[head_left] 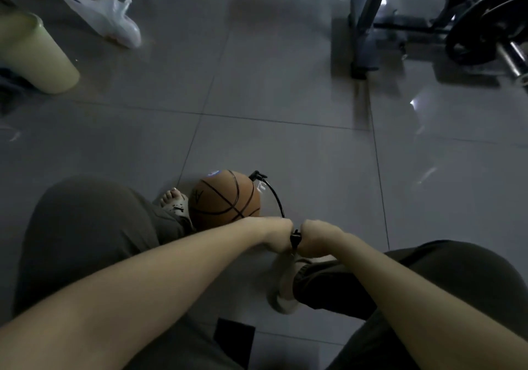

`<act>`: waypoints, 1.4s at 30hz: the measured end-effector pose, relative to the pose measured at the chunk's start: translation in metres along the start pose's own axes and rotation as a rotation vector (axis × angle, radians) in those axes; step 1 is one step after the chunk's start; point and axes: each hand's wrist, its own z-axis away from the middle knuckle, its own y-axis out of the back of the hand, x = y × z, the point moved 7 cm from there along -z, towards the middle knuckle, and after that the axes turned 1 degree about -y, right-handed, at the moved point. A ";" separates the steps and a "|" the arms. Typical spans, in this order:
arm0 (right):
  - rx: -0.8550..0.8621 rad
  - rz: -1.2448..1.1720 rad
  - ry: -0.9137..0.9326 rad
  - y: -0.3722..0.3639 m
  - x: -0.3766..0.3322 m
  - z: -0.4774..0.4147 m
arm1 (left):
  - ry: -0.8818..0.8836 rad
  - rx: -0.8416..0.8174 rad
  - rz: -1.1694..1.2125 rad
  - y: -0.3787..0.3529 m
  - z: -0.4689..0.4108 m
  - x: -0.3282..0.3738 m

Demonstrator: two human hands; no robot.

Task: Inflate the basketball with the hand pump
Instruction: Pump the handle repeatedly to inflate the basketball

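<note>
The pump handle (295, 239) is clenched by the left hand (275, 231) and right hand (317, 235), seemingly in closed fists; the basketball (224, 197), unheld on the floor (285, 147) just ahead, could be rolled and its hose (275, 195) pulled free.

- The floor (285, 89) is laid with large grey glossy tiles; dim light is reflected at the right.
- A pale bin (37, 55) and a white bag (114, 21) are seen far left.
- A metal frame (368, 21) and weight plates (485, 27) are set far right.
</note>
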 end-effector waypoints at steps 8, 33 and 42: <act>-0.023 -0.058 -0.028 0.125 -0.016 0.071 | -0.034 0.114 0.063 0.123 0.061 0.030; -0.006 -0.001 -0.028 -0.024 -0.005 0.014 | 0.001 0.015 -0.079 -0.026 0.006 -0.004; -0.006 -0.109 -0.051 0.142 -0.006 0.088 | -0.072 0.158 0.048 0.141 0.067 0.049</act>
